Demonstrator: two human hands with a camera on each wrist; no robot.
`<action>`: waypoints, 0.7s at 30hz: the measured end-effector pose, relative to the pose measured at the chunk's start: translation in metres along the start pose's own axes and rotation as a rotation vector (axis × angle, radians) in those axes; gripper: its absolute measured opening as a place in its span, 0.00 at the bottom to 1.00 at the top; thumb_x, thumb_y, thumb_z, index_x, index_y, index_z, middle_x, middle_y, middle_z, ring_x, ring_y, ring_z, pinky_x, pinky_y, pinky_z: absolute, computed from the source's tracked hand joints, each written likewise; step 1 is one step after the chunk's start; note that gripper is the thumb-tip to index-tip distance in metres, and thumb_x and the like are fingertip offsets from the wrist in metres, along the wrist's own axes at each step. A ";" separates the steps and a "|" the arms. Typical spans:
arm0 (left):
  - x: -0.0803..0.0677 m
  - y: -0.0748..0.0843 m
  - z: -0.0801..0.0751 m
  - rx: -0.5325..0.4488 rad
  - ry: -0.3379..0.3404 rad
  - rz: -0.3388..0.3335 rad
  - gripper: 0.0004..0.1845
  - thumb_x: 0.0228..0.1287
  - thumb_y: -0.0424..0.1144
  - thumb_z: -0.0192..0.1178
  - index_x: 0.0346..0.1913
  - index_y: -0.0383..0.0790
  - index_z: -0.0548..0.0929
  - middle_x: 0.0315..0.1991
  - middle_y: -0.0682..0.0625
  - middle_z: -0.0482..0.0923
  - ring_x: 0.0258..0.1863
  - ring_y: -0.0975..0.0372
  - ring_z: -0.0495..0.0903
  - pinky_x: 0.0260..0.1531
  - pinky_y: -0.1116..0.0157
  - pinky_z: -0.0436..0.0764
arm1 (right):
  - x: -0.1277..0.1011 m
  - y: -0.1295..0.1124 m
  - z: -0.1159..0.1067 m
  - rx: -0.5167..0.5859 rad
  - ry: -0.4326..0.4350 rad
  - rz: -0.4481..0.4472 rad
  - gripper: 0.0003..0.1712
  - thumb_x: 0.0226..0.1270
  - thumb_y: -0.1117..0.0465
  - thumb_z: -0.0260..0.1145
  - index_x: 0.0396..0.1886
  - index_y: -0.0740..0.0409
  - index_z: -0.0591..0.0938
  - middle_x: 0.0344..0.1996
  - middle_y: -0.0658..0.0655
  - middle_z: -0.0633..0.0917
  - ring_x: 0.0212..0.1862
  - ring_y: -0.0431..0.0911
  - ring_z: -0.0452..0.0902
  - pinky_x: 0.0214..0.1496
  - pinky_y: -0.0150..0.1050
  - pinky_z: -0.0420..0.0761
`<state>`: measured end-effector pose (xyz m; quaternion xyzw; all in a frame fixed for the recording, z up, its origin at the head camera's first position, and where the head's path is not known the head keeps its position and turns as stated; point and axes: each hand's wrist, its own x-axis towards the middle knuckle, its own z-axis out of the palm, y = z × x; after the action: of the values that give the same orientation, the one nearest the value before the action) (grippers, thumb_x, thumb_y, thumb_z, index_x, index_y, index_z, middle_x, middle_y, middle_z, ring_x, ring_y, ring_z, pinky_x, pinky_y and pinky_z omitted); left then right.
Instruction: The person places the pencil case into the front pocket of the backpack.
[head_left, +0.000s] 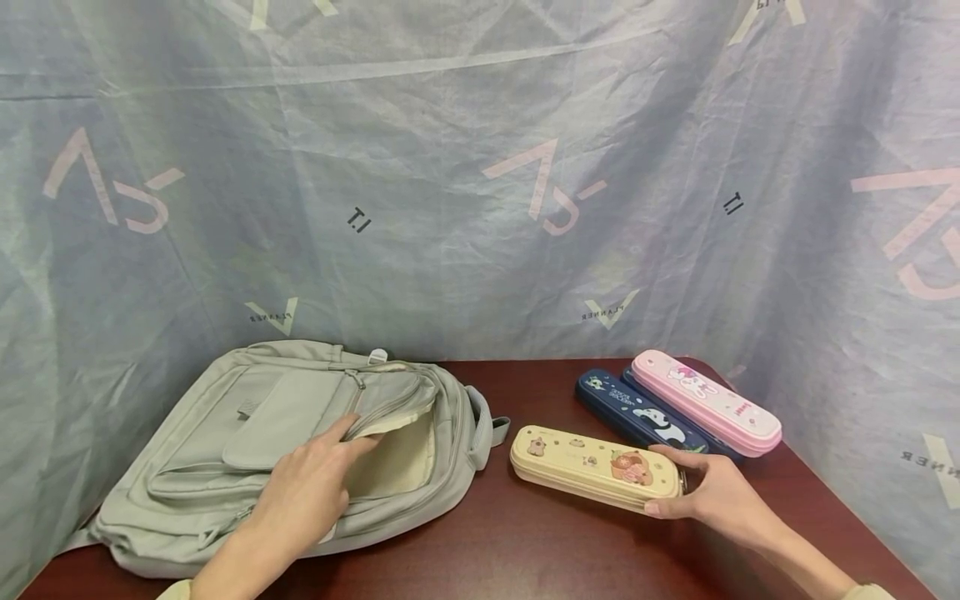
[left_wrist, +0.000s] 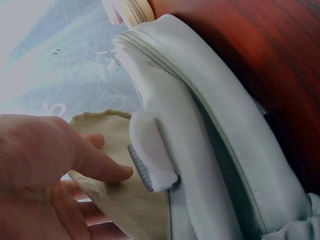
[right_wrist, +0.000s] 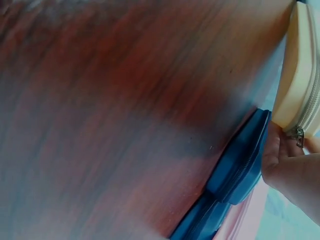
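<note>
Backpack (head_left: pixel 288 408) and yellow pencil case (head_left: pixel 573 465) faced each other across part of the dark red surface (head_left: pixel 517 554), the backpack at the left, the pencil case right of the middle. The right grip (head_left: pixel 712 492) was clamped on the pencil case's right-hand end, thumb at the near side and fingers over the far edge, so that nearly all of its length reached leftward from the hold. The relation that mattered most, in my judgement, was that the pocket (head_left: pixel 408 462) gaped to the left of the pencil case's free end, with surface between them; the right grip was at the case, and the left grip (head_left: pixel 307 479) was nearer the pocket. That left grip pinched the pocket's flap (head_left: pixel 396 419), thumb and fingers on either side of the cloth.

The pencil case's long axis ran mostly across the view, its free end pointing left toward the backpack and slightly away from the person, printed lid upward. It seemed just off the surface, though I could not tell for certain. Beyond the right grip, two navy cases (head_left: pixel 633 410) lay slantwise, a pink case (head_left: pixel 705 402) over one of them.
</note>
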<state>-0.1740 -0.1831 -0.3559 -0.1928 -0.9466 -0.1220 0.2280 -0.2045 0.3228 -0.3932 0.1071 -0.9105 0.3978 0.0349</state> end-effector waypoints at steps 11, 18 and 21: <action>0.002 0.000 -0.003 -0.031 -0.001 -0.039 0.39 0.35 0.12 0.62 0.55 0.42 0.91 0.64 0.40 0.80 0.47 0.40 0.86 0.27 0.48 0.85 | -0.003 -0.002 -0.004 0.036 -0.001 0.027 0.44 0.53 0.60 0.86 0.68 0.72 0.79 0.48 0.58 0.88 0.44 0.41 0.78 0.42 0.31 0.80; 0.003 -0.001 -0.003 -0.027 0.019 -0.035 0.39 0.35 0.11 0.62 0.56 0.41 0.90 0.64 0.38 0.80 0.46 0.40 0.87 0.26 0.48 0.85 | -0.004 -0.004 -0.007 0.004 0.011 0.038 0.44 0.53 0.58 0.86 0.68 0.71 0.79 0.46 0.56 0.89 0.44 0.41 0.78 0.41 0.31 0.79; 0.003 -0.001 -0.003 -0.030 0.031 -0.031 0.39 0.36 0.10 0.61 0.56 0.39 0.90 0.64 0.36 0.80 0.45 0.39 0.87 0.27 0.48 0.86 | -0.004 -0.005 -0.008 -0.014 0.024 0.026 0.44 0.52 0.58 0.86 0.68 0.70 0.80 0.46 0.56 0.89 0.43 0.41 0.77 0.40 0.31 0.79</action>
<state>-0.1755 -0.1843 -0.3523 -0.1794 -0.9438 -0.1427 0.2379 -0.1992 0.3259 -0.3849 0.0900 -0.9142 0.3929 0.0415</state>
